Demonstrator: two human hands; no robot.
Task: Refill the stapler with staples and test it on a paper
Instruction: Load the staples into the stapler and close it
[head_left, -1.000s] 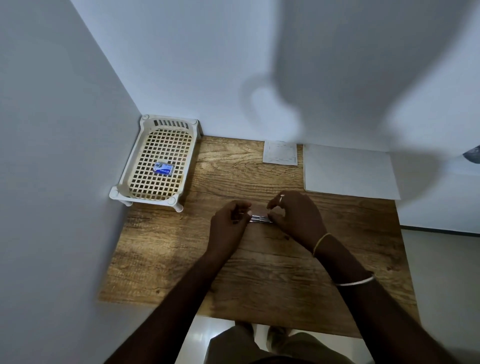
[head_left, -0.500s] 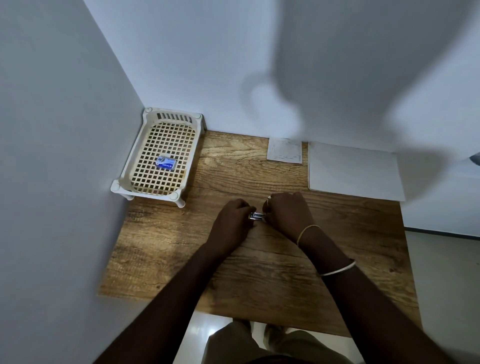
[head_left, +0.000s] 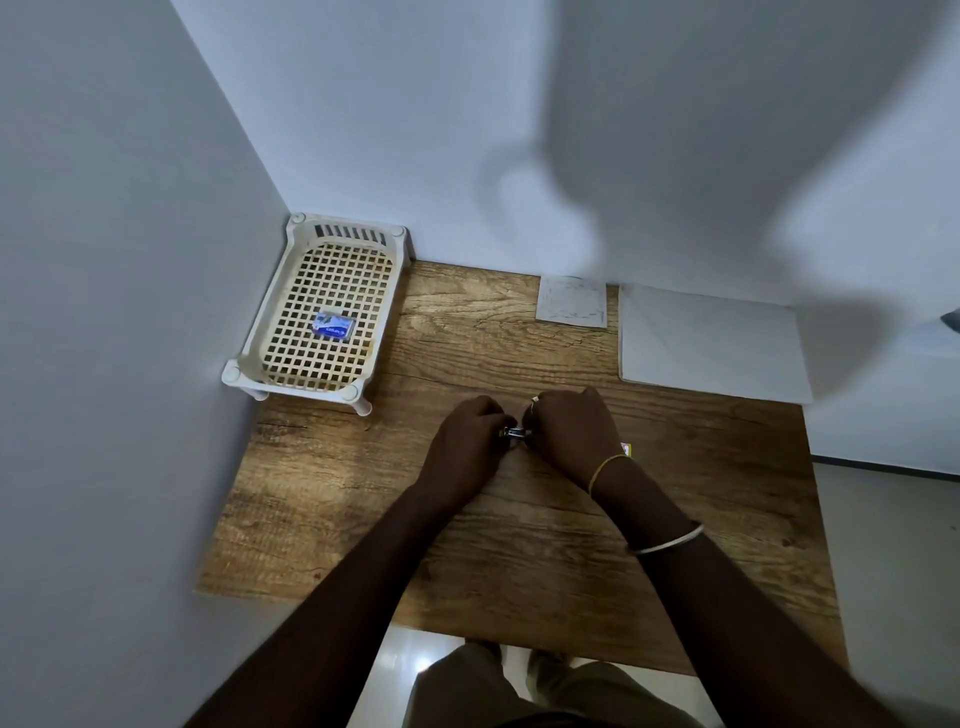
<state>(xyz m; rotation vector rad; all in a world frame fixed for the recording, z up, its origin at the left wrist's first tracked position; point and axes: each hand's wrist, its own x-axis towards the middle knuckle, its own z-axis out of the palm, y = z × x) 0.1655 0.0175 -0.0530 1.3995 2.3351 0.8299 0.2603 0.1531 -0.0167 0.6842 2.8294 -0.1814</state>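
A small metal stapler (head_left: 513, 432) lies low over the middle of the wooden table (head_left: 519, 545), mostly hidden between my two hands. My left hand (head_left: 462, 447) is closed around its left end. My right hand (head_left: 569, 428) covers its right end with curled fingers. Only a short shiny strip of it shows between them. A blue staple box (head_left: 333, 325) rests inside the cream plastic basket (head_left: 275, 312) at the back left. White sheets of paper (head_left: 711, 343) lie at the back right.
A small square paper with printed marks (head_left: 571, 301) lies against the back wall. A tiny yellow-and-white object (head_left: 627, 448) peeks out beside my right wrist. Walls close in the table on the left and back.
Both hands have closed tighter around the stapler and pressed lower toward the table. Less of the metal shows than a second ago. The view has shifted slightly.
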